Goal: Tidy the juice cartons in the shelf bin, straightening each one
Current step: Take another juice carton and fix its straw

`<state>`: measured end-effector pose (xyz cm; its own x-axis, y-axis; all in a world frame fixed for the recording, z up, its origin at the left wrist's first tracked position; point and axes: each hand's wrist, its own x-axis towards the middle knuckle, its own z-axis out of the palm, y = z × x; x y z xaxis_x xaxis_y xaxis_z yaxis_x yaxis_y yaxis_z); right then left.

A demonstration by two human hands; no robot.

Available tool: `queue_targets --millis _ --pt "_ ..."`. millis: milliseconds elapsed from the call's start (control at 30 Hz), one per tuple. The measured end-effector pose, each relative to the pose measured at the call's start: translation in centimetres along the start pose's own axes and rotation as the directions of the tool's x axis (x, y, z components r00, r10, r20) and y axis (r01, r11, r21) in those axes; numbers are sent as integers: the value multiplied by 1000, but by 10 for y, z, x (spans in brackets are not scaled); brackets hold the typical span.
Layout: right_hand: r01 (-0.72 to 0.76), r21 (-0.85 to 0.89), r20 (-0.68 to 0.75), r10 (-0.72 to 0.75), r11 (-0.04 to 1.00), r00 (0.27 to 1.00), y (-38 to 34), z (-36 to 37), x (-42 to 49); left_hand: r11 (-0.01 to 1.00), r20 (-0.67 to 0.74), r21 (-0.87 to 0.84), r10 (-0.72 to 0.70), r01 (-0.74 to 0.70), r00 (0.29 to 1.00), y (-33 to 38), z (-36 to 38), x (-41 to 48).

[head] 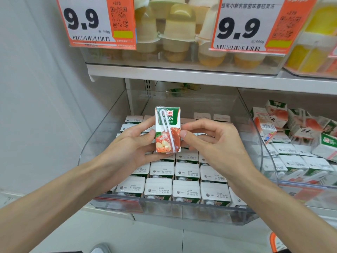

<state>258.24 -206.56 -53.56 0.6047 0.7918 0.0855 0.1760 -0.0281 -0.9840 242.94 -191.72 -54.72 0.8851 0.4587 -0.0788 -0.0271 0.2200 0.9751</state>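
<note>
At the front edge of the clear shelf bin [182, 210], the packed cartons [186, 190] stand in neat rows with their white tops up, touching side by side.

Just above those rows, both hands hold one apple juice carton [167, 130]. It is upright, lifted out of the bin, with the apple picture and the straw facing the person. The left hand [135, 141] grips its left side, thumb on the front. The right hand [209, 141] pinches its right edge with thumb and fingers.

I think this carton is being turned straight, ready to go back in. The next move calls for finding a gap and lowering it in top up, in line with the others. The hands hide the middle rows, so I cannot tell where the gap is.

Toward the back edge of the bin the cartons look fewer, so there seems to be open room there. The side walls slope up high, so the carton should go in from above.

To the right, the next bin [259, 143] holds tumbled cartons [291, 123]. Farther up, the upper shelf [182, 75] hangs low over the back, under the price tags [94, 22].
</note>
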Motion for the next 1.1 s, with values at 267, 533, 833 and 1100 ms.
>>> queue_targets --millis 267,533,833,1100 --pt "1 15 23 -1 1000 1000 3 -1 2 999 66 16 47 -48 997 1 2 -2" --pt "-11 -81 192 26 997 981 1 6 2 987 9 144 74 -75 997 0 2 -4" --pt "69 -64 112 -61 996 992 9 7 6 995 -6 89 35 -35 999 -3 -5 -2" --pt "73 -88 134 -61 993 989 8 8 6 995 -53 84 55 -50 997 -3 -5 -1"
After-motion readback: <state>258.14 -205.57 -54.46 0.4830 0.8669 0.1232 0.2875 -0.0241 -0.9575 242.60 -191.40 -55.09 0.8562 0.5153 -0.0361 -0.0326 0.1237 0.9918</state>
